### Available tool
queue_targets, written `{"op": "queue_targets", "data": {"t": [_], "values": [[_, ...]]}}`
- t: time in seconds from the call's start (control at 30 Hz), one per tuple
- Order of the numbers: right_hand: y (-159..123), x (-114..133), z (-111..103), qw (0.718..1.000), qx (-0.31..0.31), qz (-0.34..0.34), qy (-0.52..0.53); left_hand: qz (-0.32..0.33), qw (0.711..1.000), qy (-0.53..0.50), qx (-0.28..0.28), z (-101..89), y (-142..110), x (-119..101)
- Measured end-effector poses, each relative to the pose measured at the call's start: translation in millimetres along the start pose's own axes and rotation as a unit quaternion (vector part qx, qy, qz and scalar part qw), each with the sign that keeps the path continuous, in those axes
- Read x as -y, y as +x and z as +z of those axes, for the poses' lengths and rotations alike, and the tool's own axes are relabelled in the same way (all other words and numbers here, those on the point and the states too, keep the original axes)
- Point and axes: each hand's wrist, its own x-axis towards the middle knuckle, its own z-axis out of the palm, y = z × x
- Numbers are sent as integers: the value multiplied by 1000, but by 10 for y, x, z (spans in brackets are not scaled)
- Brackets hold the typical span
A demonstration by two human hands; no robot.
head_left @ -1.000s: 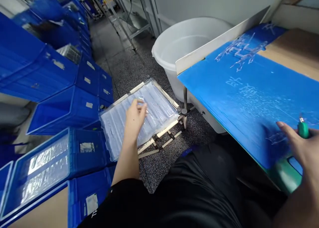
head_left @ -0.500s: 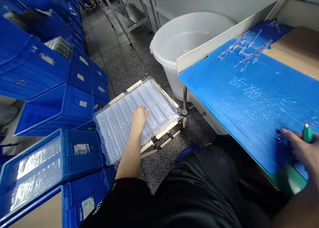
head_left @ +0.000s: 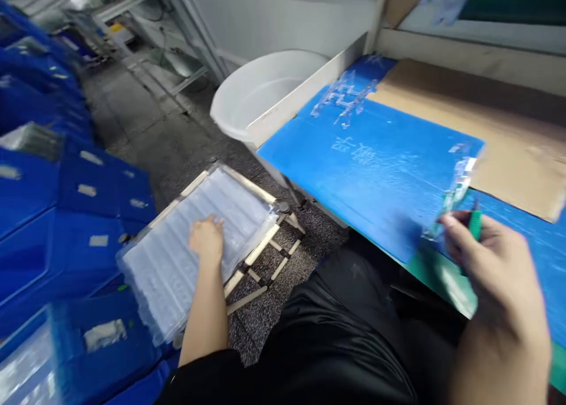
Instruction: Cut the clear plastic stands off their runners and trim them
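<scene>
My left hand (head_left: pixel 207 240) is over the clear plastic tray (head_left: pixel 165 257), whose long parallel channels slope across it. Its fingers are curled together at the surface; whether anything is pinched in them is hidden. Above the near edge of the blue work sheet (head_left: pixel 380 175), my right hand (head_left: pixel 490 257) grips a branching clear plastic part (head_left: pixel 457 187) between thumb and fingers, blurred by motion. A green-handled tool with a dark tip (head_left: pixel 474 221) is held in the same hand. More clear branched plastic pieces (head_left: pixel 347 95) lie at the sheet's far left corner.
The tray rests on a pale tubular frame (head_left: pixel 259 249). Behind it stands a large white tub (head_left: pixel 247 89). Blue crates (head_left: pixel 84 240) are stacked along the left. Brown cardboard (head_left: pixel 464 128) lies at the back of the bench, beside a raised white edge board (head_left: pixel 309 89).
The view has swung right. My right hand has come up off the blue sheet with the clear plastic part, green-handled tool still in it. My left hand stays at the tray.
</scene>
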Motion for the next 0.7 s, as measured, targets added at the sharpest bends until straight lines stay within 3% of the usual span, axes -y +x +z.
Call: {"op": "queue_targets", "data": {"t": [0.1, 0.17, 0.2, 0.23, 0.3, 0.37, 0.43, 0.47, 0.57, 0.63, 0.7], "values": [[-276, 123, -3, 987, 88, 32, 127, 71, 996, -35, -44, -192, -260, -383], [-441, 209, 0, 978, 129, 31, 161, 190, 968, -156, -53, -298, -548, -835], [-520, 241, -5, 975, 144, 30, 169, 275, 929, -248, -6, -338, -741, -1112], [-599, 262, -15, 971, 158, 27, 177, 351, 871, -337, 70, -371, -961, -1410], [-760, 272, -49, 969, 176, 15, 173, 431, 722, -475, 258, -409, -1428, -2023], [-915, 241, -92, 970, 186, 1, 155, 418, 581, -557, 421, -424, -1834, -2568], [-1057, 178, -132, 972, 190, -5, 138, 357, 485, -611, 513, -445, -2118, -2964], [-1126, 138, -148, 973, 188, -3, 130, 328, 454, -623, 546, -462, -2214, -3096], [-1336, -15, -189, 985, 132, 12, 109, 288, 410, -625, 599, -520, -2362, -3280], [-1484, -141, -218, 994, 22, 21, 103, 299, 418, -624, 589, -543, -2383, -3296], [-1621, -261, -260, 988, -96, 40, 111, 355, 441, -612, 552, -550, -2378, -3282]]}}
